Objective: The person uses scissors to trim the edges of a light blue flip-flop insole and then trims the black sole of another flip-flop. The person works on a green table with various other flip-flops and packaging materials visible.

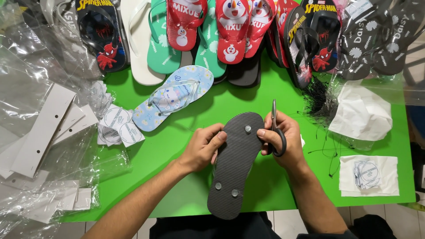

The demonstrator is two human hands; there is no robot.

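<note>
A dark grey flip-flop (pixel 234 163) lies sole-up on the green table (pixel 190 141), three strap plugs showing on its ribbed underside. My left hand (pixel 203 148) grips its left edge near the toe. My right hand (pixel 281 139) touches the sole's right edge with the thumb and holds black-handled scissors (pixel 275 128), their closed blades pointing up and away from me.
A light blue flip-flop (pixel 175 97) lies sole-down behind my left hand. Rows of coloured flip-flops (pixel 230 35) line the far edge. Round paper tags (pixel 116 126), cardboard strips (pixel 42 128) and clear bags sit left; black strings (pixel 319 99), white paper (pixel 361 113) and more tags (pixel 367 173) right.
</note>
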